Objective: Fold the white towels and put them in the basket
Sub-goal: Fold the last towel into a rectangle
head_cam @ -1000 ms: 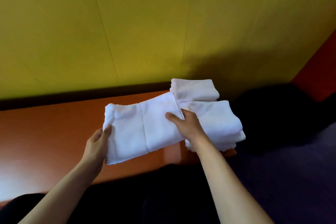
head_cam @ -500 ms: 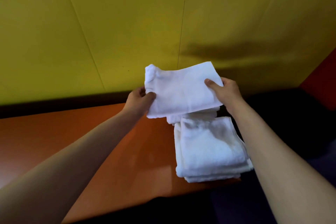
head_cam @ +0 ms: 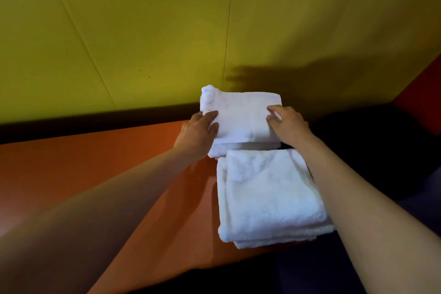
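Observation:
A small folded white towel [head_cam: 241, 117] lies on top of another folded towel [head_cam: 220, 150] at the back of the orange table [head_cam: 95, 162], close to the wall. My left hand [head_cam: 199, 132] holds its left edge between fingers and thumb. My right hand [head_cam: 287, 124] grips its right edge with curled fingers. In front of it sits a thicker stack of folded white towels [head_cam: 267, 193], at the table's right end between my forearms. No basket is in view.
A yellow panelled wall [head_cam: 143, 31] rises right behind the table, with a dark strip at its foot. To the right of the table lies a dark, shadowed area [head_cam: 372, 150], and a red surface [head_cam: 424, 93] shows at the far right.
Both hands carried the folded towel from the table's front up and over to the back, then lowered it onto the rear towel. The front stack has not moved.

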`<state>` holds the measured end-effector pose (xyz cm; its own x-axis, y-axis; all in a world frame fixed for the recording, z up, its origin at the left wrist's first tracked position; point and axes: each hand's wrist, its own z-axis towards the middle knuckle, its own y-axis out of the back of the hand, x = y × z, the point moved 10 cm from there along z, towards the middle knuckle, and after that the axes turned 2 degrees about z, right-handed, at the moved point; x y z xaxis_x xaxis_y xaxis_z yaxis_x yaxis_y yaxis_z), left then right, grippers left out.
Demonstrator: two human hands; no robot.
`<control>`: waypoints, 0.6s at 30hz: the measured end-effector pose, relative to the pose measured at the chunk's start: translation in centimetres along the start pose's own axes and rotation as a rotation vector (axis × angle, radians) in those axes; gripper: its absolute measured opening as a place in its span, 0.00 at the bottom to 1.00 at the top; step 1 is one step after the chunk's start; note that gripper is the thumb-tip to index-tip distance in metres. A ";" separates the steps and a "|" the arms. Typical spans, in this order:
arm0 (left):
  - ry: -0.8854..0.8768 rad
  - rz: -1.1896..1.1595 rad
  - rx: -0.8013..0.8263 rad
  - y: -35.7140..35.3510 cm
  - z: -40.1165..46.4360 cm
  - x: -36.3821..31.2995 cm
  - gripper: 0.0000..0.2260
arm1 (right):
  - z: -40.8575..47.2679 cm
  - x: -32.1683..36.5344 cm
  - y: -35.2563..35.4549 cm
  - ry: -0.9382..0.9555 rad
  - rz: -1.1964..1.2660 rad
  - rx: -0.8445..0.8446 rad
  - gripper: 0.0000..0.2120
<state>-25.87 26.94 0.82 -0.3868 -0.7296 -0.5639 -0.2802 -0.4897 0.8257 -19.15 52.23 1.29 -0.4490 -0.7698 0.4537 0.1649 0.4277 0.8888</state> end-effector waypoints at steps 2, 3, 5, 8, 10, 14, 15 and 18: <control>0.006 0.014 0.009 0.3 -0.4 -0.3 0.21 | -0.1 0.1 0.9 0.007 0.035 -0.004 0.18; 0.007 0.009 0.016 0.5 -0.8 -0.4 0.21 | -0.3 0.2 1.4 0.012 0.060 -0.013 0.18; -0.005 -0.004 0.014 1.0 -2.0 -0.9 0.20 | -1.1 0.6 2.2 0.028 0.110 -0.038 0.18; -0.038 -0.004 -0.007 2.0 -5.0 -2.0 0.20 | -3.6 1.3 3.1 0.054 0.190 -0.064 0.17; -0.073 0.011 -0.029 2.8 -7.6 -3.0 0.20 | -5.9 1.7 3.6 0.068 0.246 -0.081 0.17; -0.154 0.054 -0.043 4.1 -13.2 -5.2 0.19 | -10.7 2.3 4.9 0.089 0.301 -0.134 0.15; -0.173 0.066 -0.043 4.3 -14.5 -5.7 0.19 | -11.9 2.4 5.3 0.094 0.305 -0.148 0.15; -0.237 0.065 -0.051 4.8 -18.0 -7.2 0.18 | -15.7 2.5 6.4 0.100 0.323 -0.179 0.14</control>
<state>-8.64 21.20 9.12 -0.5992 -0.6312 -0.4925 -0.2054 -0.4734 0.8566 -5.48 45.58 9.10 -0.2619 -0.6553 0.7085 0.4389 0.5730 0.6921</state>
